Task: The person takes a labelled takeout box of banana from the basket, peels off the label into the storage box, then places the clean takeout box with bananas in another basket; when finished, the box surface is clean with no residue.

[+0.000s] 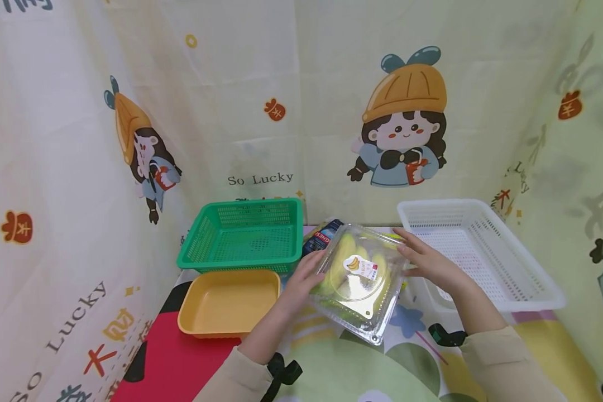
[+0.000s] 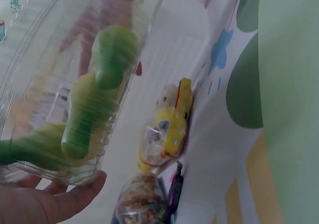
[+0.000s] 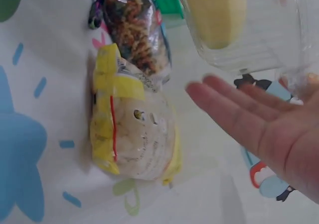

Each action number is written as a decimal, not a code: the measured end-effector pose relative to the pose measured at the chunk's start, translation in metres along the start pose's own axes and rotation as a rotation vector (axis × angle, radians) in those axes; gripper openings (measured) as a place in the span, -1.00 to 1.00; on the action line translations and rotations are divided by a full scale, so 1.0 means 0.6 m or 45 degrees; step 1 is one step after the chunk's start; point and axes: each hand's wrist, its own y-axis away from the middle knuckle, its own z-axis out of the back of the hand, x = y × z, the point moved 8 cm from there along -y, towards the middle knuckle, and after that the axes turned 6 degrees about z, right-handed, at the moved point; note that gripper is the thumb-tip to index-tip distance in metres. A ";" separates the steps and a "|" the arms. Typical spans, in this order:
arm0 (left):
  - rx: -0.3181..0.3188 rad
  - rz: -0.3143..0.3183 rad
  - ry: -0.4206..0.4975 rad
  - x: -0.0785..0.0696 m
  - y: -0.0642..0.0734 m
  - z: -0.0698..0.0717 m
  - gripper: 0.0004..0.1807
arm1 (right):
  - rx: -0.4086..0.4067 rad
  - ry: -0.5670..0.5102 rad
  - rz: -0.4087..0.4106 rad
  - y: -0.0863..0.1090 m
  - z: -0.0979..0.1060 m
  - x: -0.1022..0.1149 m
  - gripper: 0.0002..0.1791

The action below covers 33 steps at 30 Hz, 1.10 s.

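Observation:
A clear plastic clamshell box (image 1: 341, 318) with a banana label holds yellow-green bananas (image 2: 79, 112) and is raised over the table, tilted. My left hand (image 1: 301, 282) grips its left side, thumb over the edge and fingers underneath. On the other side my right hand (image 1: 434, 265) is at the box's right edge, its fingers fairly straight in the right wrist view. Below the box lie a yellow-and-clear bag (image 3: 142, 124) of pale food and a bag of twisted pasta (image 3: 134, 30), both partly hidden in the head view.
A green basket (image 1: 241, 265) stands at the back left, with a yellow-orange tray (image 1: 228, 329) in front of it. To the right sits a white basket (image 1: 527, 301). A patterned cloth covers the table, and a printed curtain (image 1: 326, 84) hangs behind.

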 end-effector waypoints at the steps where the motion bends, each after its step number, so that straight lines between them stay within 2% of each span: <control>1: 0.016 -0.003 0.005 0.002 0.000 0.001 -0.39 | 0.018 0.000 -0.015 -0.002 -0.002 -0.003 -0.24; 6: 0.099 0.006 0.071 0.011 -0.001 0.004 -0.38 | 0.054 -0.024 -0.072 -0.010 -0.002 -0.017 -0.30; 9: 0.132 0.037 0.119 0.016 -0.001 0.004 -0.38 | 0.089 -0.050 -0.087 -0.014 -0.003 -0.023 -0.34; 15: 0.205 0.058 0.134 0.021 0.002 -0.001 -0.38 | 0.271 -0.179 -0.063 -0.019 -0.027 -0.024 -0.38; 19: 0.230 0.053 0.133 0.021 0.003 -0.002 -0.39 | 0.326 -0.228 -0.053 -0.021 -0.039 -0.026 -0.36; 27: 0.208 0.062 0.132 0.026 0.002 0.011 -0.45 | 0.226 -0.224 -0.090 -0.015 -0.046 -0.031 -0.37; 33: 0.037 0.142 0.202 0.039 0.000 0.035 -0.48 | 0.126 -0.253 -0.037 0.003 -0.051 -0.029 -0.38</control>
